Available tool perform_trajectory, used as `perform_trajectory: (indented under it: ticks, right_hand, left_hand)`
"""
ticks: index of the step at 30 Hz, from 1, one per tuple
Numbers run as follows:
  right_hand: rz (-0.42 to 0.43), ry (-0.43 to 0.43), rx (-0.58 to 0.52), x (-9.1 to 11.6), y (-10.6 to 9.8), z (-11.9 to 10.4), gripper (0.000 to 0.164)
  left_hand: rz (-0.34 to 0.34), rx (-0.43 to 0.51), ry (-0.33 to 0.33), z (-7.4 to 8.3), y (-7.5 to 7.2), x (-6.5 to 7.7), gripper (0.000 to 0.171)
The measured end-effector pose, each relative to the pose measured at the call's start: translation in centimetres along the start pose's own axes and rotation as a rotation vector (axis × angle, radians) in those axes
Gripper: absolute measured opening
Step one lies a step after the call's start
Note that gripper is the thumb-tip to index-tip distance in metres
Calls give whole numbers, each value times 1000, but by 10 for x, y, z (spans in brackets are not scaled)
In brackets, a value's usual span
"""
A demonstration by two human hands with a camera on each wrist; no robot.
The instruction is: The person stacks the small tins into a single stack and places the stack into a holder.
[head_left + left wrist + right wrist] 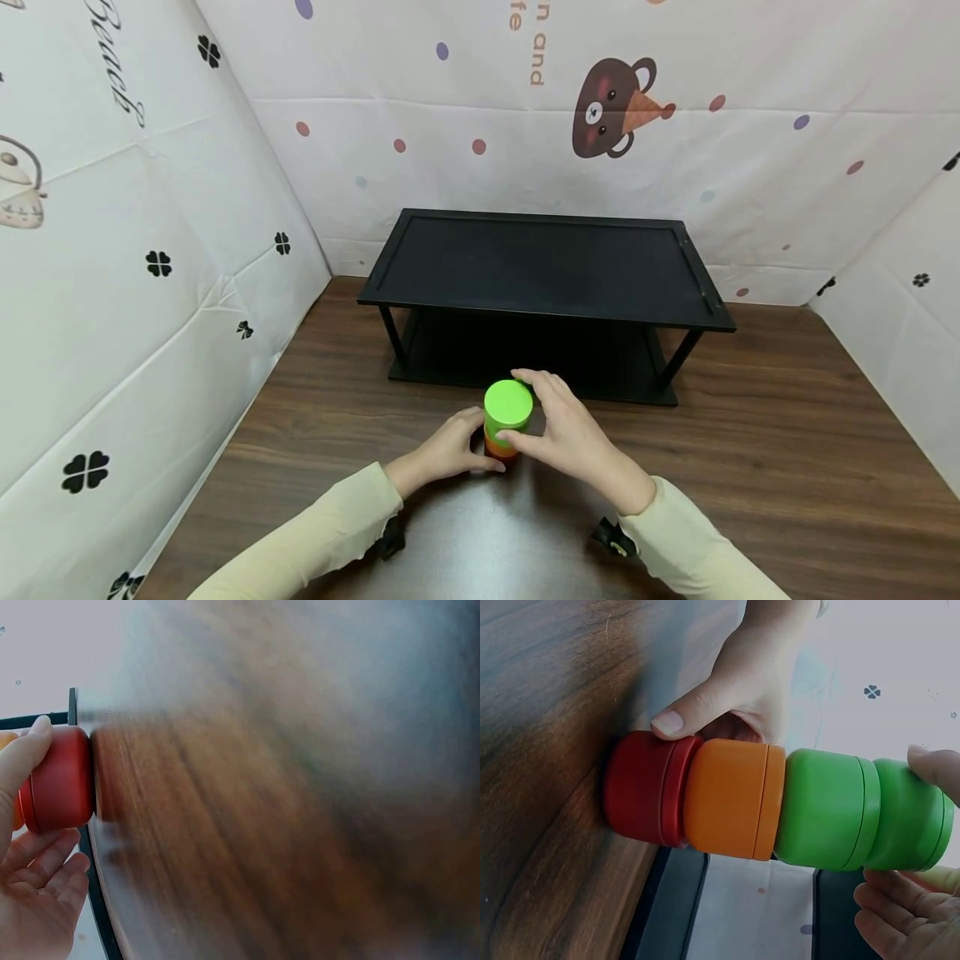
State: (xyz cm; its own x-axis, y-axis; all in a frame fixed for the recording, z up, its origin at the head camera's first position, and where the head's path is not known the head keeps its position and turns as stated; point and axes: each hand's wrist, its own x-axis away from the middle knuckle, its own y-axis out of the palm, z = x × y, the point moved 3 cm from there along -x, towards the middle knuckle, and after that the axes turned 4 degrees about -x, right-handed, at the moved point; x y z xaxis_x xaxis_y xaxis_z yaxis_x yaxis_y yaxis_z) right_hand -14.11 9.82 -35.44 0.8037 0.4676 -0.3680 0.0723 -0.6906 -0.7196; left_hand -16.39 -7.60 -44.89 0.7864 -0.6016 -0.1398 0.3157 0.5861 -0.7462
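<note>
Several small lidded jars stand stacked at the front of the black shelf: a red jar (639,787) at the bottom, then an orange jar (726,799), a green jar (821,810) and a second green jar (906,817) on top. The column looks slightly uneven in the right wrist view. Low on the stack, my left hand (447,450) holds the red jar, thumb on its near side; the other fingertips are partly hidden. My right hand (567,432) grips the top green jar between thumb and fingers, with a gap at the palm.
A black two-tier shelf (540,267) stands behind the stack on the brown wooden table (765,467). Printed white cloth (360,150) hangs at the back and both sides. Dark wrist devices sit under both cream sleeves (330,525).
</note>
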Motion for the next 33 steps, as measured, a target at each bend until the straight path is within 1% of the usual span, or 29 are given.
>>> perform_trajectory:
  ticks: [6, 15, 20, 24, 30, 33]
  right_hand:
    - [-8, 78, -43, 4, -3, 6, 86]
    - [-35, 100, -51, 11, -7, 15, 89]
    - [-48, 104, -33, 14, -6, 22, 86]
    - [-72, 97, -10, 16, -2, 27, 81]
    - [-130, 127, 22, 24, 8, 38, 73]
    - [-147, 147, 17, 26, 13, 43, 71]
  left_hand:
    - [-3, 1, -7, 0, -1, 0, 57]
    - [13, -35, -24, -2, -1, 0, 57]
    - [16, -17, -50, -5, -2, 1, 61]
    - [5, -3, -67, -5, -4, 2, 62]
    - [8, 10, -79, -7, -3, 4, 57]
    - [5, 14, -83, -8, -3, 5, 56]
